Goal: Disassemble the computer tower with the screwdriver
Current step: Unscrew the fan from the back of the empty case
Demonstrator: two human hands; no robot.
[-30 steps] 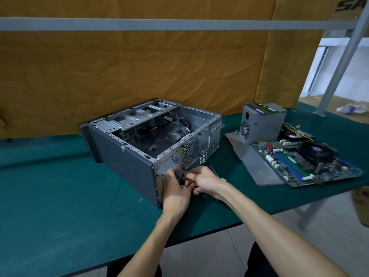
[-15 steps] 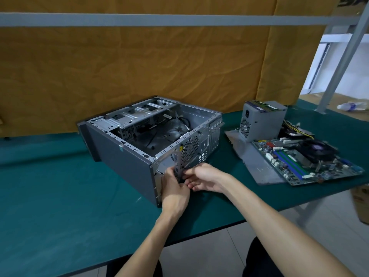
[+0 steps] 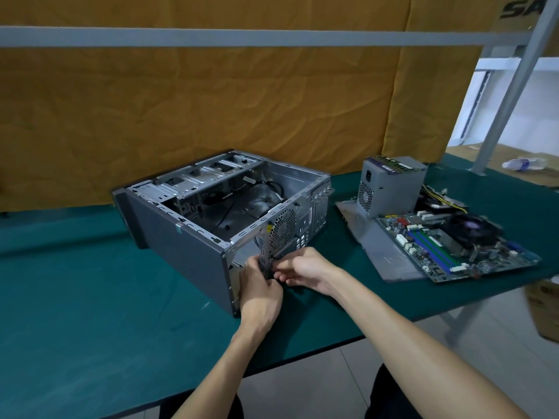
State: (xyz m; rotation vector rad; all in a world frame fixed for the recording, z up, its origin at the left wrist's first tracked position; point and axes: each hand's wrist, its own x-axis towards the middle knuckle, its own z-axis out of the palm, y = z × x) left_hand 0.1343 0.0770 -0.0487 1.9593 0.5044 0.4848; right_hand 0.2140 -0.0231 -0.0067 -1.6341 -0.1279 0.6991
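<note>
Workshop or repair bench, green mat (image 3: 90, 297) covering a metal-framed table, opened computer case (image 3: 193, 237) lying on it, loose power supply (image 3: 390, 189) and motherboard (image 3: 453, 246) sitting alongside, brown paper (image 3: 211, 110) hanging behind

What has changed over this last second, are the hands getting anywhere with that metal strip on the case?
Hardly anything changed. The left hand and the right hand stay closed on the upright metal bracket at the rear of the computer case, with only slight finger shifts; the bracket is still attached. The power supply and motherboard lie as before on the green table.
</note>
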